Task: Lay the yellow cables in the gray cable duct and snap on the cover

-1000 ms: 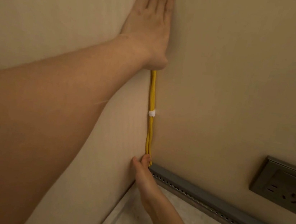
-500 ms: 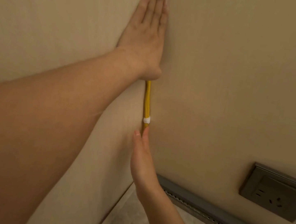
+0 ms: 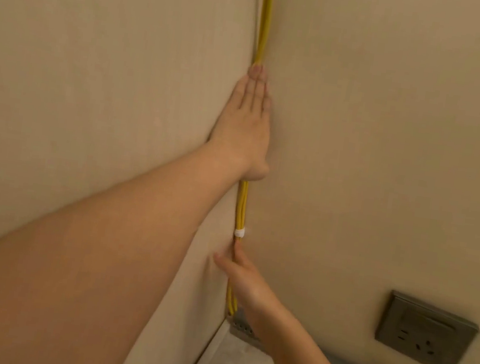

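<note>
L hand (image 3: 244,127) was flat, fingers straight and together, pressed over the yellow cables (image 3: 242,206) in the wall corner; not curled round them. R hand (image 3: 245,283) sat lower, fingertips (image 3: 237,250) on the bundle just under the white tie (image 3: 239,232); can't tell if pinching or just pushing. Cables ran vert. down the corner to the gray cable duct (image 3: 241,327) end at the floor. Duct ran along the R wall base. Wall socket (image 3: 426,333) above it.

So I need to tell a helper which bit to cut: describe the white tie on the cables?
Find the room corner where two beige walls meet; yellow cables run down it. Between the left hand above and right hand below sits the white tie, the only white band on them.
</note>
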Motion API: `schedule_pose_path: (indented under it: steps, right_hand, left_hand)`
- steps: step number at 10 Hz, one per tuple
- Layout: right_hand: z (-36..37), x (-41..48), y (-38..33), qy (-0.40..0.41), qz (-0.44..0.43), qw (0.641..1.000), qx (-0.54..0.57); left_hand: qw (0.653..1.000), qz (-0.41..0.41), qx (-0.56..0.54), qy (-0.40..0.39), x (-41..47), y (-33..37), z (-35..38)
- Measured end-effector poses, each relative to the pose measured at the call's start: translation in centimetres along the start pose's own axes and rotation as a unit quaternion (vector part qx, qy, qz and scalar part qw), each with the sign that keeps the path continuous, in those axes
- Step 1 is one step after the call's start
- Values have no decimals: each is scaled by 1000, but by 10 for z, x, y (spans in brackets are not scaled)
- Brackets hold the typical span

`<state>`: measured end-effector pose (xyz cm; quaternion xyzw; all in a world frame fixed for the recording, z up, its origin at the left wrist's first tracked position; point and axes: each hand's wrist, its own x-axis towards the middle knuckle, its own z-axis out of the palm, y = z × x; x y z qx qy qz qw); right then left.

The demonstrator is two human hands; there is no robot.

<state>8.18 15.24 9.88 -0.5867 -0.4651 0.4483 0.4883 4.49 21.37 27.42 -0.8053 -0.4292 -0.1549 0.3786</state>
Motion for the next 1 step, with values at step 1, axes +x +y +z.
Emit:
schedule_pose_path:
  steps: [1]
  right_hand:
    - [-21, -29, -25, 9, 18, 999, -43]
  left_hand:
    - [996, 15, -72, -56, -1, -10, -22]
